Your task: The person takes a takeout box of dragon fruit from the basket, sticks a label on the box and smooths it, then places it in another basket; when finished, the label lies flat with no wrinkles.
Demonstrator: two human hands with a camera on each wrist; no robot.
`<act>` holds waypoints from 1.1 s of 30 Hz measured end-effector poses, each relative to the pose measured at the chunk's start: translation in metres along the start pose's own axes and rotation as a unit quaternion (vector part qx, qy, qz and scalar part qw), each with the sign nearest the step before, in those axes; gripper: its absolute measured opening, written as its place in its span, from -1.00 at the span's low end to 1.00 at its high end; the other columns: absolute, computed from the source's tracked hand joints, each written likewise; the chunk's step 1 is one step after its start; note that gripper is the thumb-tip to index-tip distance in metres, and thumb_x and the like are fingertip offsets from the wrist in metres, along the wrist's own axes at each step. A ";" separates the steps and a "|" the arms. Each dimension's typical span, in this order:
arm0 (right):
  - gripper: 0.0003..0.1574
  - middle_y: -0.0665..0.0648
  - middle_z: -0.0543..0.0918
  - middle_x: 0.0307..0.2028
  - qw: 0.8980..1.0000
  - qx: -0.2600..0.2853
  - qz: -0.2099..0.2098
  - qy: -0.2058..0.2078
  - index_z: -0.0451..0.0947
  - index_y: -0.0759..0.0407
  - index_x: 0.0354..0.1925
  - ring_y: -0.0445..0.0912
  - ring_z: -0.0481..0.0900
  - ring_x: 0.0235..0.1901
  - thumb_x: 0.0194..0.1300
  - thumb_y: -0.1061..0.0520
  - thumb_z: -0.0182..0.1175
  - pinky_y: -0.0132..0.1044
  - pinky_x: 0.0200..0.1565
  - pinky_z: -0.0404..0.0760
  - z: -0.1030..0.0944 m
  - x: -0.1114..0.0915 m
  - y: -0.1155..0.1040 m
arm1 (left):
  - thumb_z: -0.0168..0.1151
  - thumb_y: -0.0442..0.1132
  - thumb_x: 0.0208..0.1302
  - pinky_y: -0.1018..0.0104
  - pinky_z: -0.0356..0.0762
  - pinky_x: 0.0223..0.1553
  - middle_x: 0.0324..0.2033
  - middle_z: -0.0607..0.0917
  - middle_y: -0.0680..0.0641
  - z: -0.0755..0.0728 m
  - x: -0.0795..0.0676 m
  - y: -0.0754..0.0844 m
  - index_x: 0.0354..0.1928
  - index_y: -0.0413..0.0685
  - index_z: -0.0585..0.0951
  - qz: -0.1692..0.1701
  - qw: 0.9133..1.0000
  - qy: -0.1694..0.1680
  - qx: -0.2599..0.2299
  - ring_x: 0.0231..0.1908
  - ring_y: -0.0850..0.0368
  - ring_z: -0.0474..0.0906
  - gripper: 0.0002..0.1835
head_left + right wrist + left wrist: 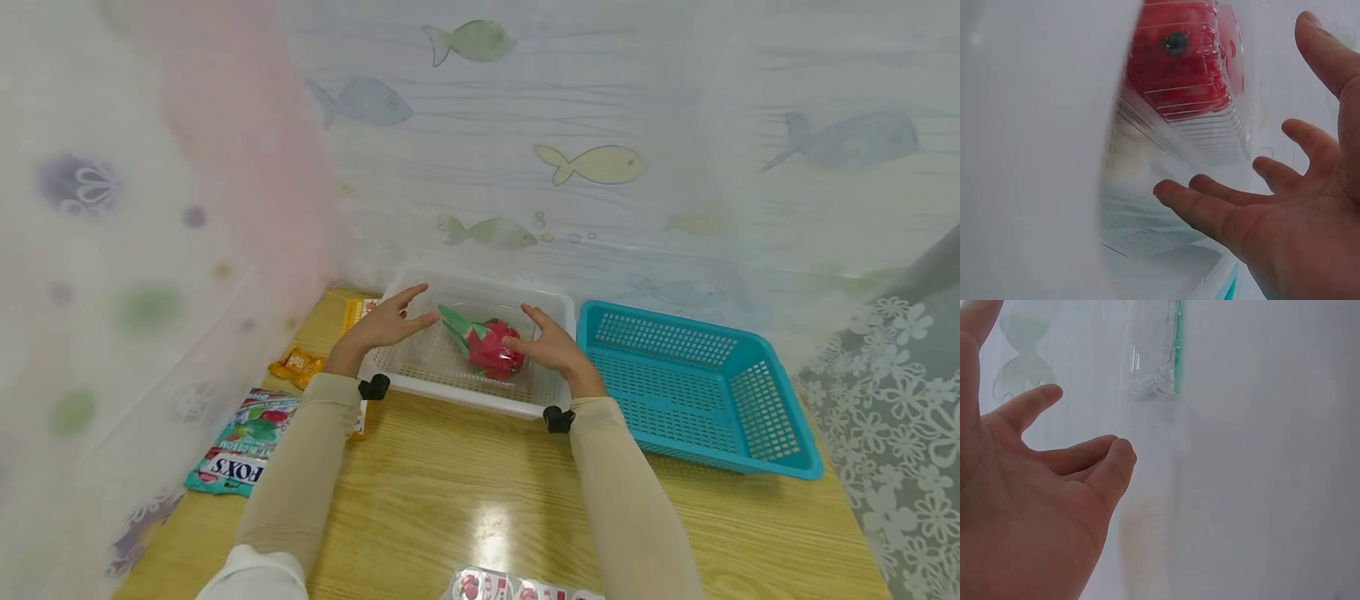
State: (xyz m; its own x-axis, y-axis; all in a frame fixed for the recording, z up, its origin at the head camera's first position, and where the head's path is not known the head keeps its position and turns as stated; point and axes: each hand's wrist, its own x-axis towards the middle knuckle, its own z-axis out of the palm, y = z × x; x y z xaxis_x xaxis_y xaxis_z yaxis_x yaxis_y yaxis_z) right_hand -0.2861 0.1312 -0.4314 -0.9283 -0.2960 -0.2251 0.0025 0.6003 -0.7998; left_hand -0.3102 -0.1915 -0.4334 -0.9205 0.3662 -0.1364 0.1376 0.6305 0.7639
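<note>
A white plastic basket (465, 402) stands at the back of the table. Inside it lies a clear plastic box (1210, 134) holding a red dragon fruit (495, 348) and a green pointed piece (454, 320). Over the basket's left side reaches my left hand (384, 325), fingers spread and holding nothing. My right hand (553, 343) is over the right side, its fingers extended near the dragon fruit. In the right wrist view those fingers stand apart from the box. The left wrist view shows part of the clear plastic (1152, 362) beyond the left fingertips.
A turquoise basket (731, 465) stands to the right of the white one. On the left lie a green FOX'S candy bag (243, 442), an orange packet (297, 365) and a yellow pack (352, 312). A printed sheet (491, 587) lies at the front edge. Patterned curtains (600, 100) hang behind.
</note>
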 end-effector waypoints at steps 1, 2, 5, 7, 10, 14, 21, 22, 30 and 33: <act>0.10 0.15 -0.19 0.66 1.000 -0.002 0.004 0.001 -0.09 -0.06 0.65 0.24 -0.15 0.62 0.41 -0.18 0.28 0.32 0.48 0.15 0.000 0.000 0.000 | 0.10 0.30 0.45 -0.38 0.17 0.43 0.62 -0.03 -0.24 0.000 0.001 0.000 0.65 0.19 -0.04 -0.002 1.000 -0.001 0.001 0.54 -0.43 0.04 -0.09; 0.10 0.15 -0.21 0.66 1.000 -0.001 0.007 0.001 -0.09 -0.07 0.65 0.24 -0.17 0.63 0.41 -0.18 0.27 0.33 0.48 0.14 -0.001 0.001 -0.001 | 0.10 0.31 0.45 -0.38 0.17 0.43 0.63 -0.04 -0.24 -0.001 0.003 -0.001 0.65 0.20 -0.04 -0.002 1.000 -0.003 0.001 0.54 -0.43 0.04 -0.08; 0.09 0.15 -0.25 0.66 1.000 0.002 0.018 -0.003 -0.10 -0.07 0.65 0.25 -0.21 0.63 0.42 -0.18 0.27 0.33 0.49 0.12 -0.003 0.001 -0.002 | 0.08 0.35 0.42 -0.39 0.17 0.43 0.63 -0.04 -0.23 -0.003 0.004 0.000 0.66 0.21 -0.06 -0.003 1.000 -0.008 0.002 0.54 -0.43 0.05 -0.06; 0.10 0.16 -0.26 0.66 1.000 0.004 0.023 -0.007 -0.10 -0.06 0.65 0.24 -0.23 0.63 0.42 -0.19 0.26 0.32 0.49 0.11 -0.004 0.001 -0.003 | 0.08 0.38 0.40 -0.38 0.17 0.43 0.63 -0.04 -0.23 -0.005 0.005 -0.001 0.66 0.23 -0.07 -0.004 1.000 -0.010 0.002 0.54 -0.43 0.05 -0.04; 0.10 0.18 -0.27 0.66 1.000 0.004 0.026 -0.011 -0.12 -0.05 0.65 0.25 -0.24 0.63 0.42 -0.19 0.25 0.33 0.50 0.10 -0.005 0.001 -0.004 | 0.08 0.42 0.37 -0.38 0.17 0.43 0.63 -0.02 -0.23 -0.008 0.004 -0.001 0.65 0.30 -0.06 -0.008 1.000 -0.005 0.003 0.54 -0.41 0.07 -0.04; 0.11 0.18 -0.27 0.66 0.999 0.001 0.030 -0.012 -0.13 -0.05 0.66 0.25 -0.23 0.63 0.42 -0.20 0.25 0.32 0.50 0.09 -0.006 0.003 -0.004 | 0.07 0.45 0.35 -0.37 0.16 0.44 0.62 -0.01 -0.22 -0.011 0.005 -0.004 0.64 0.37 -0.05 -0.012 1.000 -0.003 0.004 0.55 -0.39 0.06 -0.05; 0.09 0.19 -0.25 0.66 0.999 -0.003 0.036 -0.018 -0.12 -0.05 0.66 0.26 -0.22 0.63 0.44 -0.22 0.23 0.32 0.50 0.10 -0.006 0.007 -0.006 | 0.05 0.41 0.39 -0.37 0.15 0.45 0.62 -0.03 -0.25 -0.011 0.008 0.000 0.65 0.32 -0.06 -0.010 1.000 -0.010 -0.002 0.54 -0.42 0.04 -0.06; 0.09 0.19 -0.25 0.66 0.999 -0.001 0.038 -0.018 -0.12 -0.06 0.66 0.26 -0.20 0.62 0.44 -0.22 0.23 0.32 0.50 0.11 -0.006 0.007 -0.006 | 0.06 0.40 0.40 -0.38 0.15 0.45 0.62 -0.03 -0.26 -0.011 0.008 0.001 0.65 0.30 -0.06 -0.010 1.000 -0.011 -0.004 0.55 -0.42 0.03 -0.06; 0.10 0.19 -0.31 0.66 0.998 0.022 0.054 -0.024 -0.13 -0.06 0.66 0.25 -0.28 0.63 0.43 -0.17 0.25 0.28 0.52 0.08 -0.002 0.006 -0.001 | 0.07 0.31 0.46 -0.36 0.14 0.46 0.62 -0.03 -0.26 -0.005 0.012 0.002 0.65 0.27 -0.05 -0.012 1.000 -0.015 -0.015 0.58 -0.36 -0.02 -0.11; 0.10 0.20 -0.35 0.66 0.998 0.023 0.054 -0.018 -0.12 -0.06 0.66 0.25 -0.32 0.63 0.43 -0.17 0.26 0.29 0.52 0.06 -0.001 0.005 0.000 | 0.08 0.32 0.45 -0.35 0.14 0.46 0.62 -0.03 -0.26 -0.003 0.013 0.002 0.65 0.26 -0.04 -0.011 1.000 -0.017 -0.023 0.58 -0.35 -0.02 -0.10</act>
State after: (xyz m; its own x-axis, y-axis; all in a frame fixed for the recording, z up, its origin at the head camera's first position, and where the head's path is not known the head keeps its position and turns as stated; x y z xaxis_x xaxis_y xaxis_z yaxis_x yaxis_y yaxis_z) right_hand -0.2915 0.1306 -0.4323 -0.9077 -0.2576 -0.3311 0.1206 0.5956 -0.7942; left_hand -0.3228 -0.1878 -0.4320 -0.9100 0.3763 -0.1741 0.0998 0.6063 0.7890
